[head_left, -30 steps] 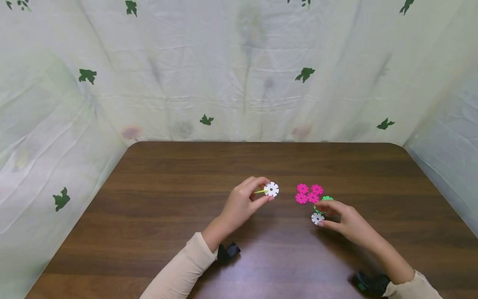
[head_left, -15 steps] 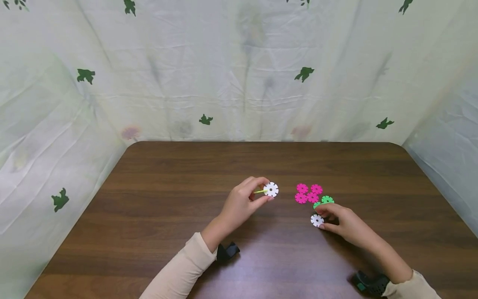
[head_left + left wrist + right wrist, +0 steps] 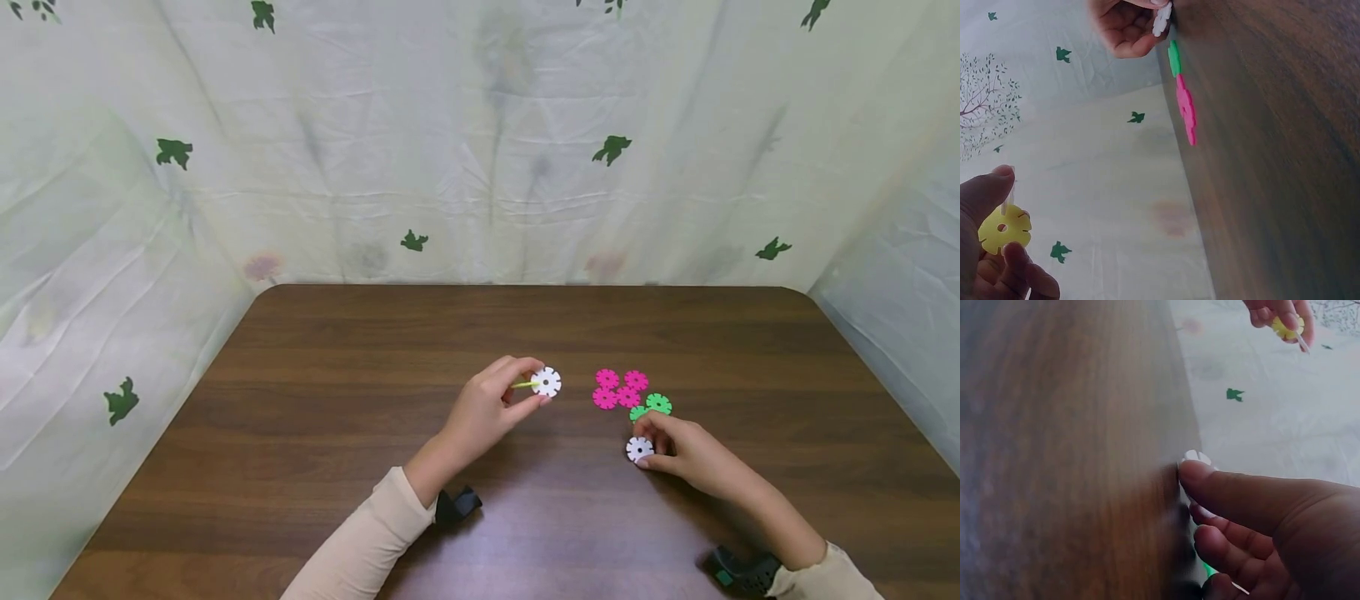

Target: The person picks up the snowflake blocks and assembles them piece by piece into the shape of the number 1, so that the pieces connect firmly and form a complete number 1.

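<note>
My left hand (image 3: 491, 404) pinches a white notched disc (image 3: 551, 382) between thumb and fingers. A yellow notched disc (image 3: 1005, 234) is joined to it at an angle and shows edge-on in the head view. To the right, my right hand (image 3: 690, 450) pinches a single white notched disc (image 3: 640, 450) by its edge, low over the table. Just beyond those fingers lie two green notched discs (image 3: 658, 403), one partly covered by the hand. Several pink notched discs (image 3: 606, 398) lie flat in a cluster left of the green ones.
The brown wooden table (image 3: 360, 350) reaches back to a pale cloth backdrop (image 3: 450, 150) printed with green leaf shapes. A black wrist device (image 3: 457, 506) sits by the left sleeve, another black device (image 3: 742, 571) by the right.
My right hand has drawn its white disc slightly nearer to me, away from the green discs, which show more now. The left hand stays nearly still.
</note>
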Motion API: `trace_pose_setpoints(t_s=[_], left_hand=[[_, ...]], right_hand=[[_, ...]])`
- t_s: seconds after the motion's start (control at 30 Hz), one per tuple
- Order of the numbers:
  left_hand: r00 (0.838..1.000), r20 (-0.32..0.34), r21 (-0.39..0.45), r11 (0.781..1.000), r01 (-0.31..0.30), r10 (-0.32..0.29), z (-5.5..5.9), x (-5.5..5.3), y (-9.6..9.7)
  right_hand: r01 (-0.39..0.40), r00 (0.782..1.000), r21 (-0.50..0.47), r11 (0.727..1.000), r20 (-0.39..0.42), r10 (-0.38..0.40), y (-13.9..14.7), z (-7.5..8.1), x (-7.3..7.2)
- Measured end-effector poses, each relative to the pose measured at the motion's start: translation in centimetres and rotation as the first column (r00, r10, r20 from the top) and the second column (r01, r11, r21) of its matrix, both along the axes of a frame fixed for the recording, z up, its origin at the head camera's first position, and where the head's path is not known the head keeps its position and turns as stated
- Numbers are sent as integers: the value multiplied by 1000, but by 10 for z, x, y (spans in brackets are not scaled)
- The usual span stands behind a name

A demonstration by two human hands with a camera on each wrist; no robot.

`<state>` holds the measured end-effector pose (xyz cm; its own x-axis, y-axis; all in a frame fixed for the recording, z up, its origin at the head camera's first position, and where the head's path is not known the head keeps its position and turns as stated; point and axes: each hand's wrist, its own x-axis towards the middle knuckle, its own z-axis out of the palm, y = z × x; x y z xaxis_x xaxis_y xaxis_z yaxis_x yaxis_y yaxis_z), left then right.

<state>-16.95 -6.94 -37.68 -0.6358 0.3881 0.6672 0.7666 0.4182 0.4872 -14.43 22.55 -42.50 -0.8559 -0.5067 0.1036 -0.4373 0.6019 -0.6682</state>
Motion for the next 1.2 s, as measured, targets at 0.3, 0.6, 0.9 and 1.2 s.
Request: trace_pose_setpoints(t_s=[0.3,0.6,0.9,1.2], left_hand=[[1000,-6,-4,1000,-4,4,2,1,0],[999,-16,-23,999,-29,29,2,1,-1],[1000,13,-43,999,-18,19,2,2,0],[997,71,-62,998,31,-26,0,3,2]], right_hand=[[-34,999,-28,999,3,34,-4,10,-3],[58,998,-133,989,33,-54,-14,29,-7],[62,989,-155,986,-120,-81,-30,45,-18],[17,980,-165,986,-192,-49,-47,59,-21]])
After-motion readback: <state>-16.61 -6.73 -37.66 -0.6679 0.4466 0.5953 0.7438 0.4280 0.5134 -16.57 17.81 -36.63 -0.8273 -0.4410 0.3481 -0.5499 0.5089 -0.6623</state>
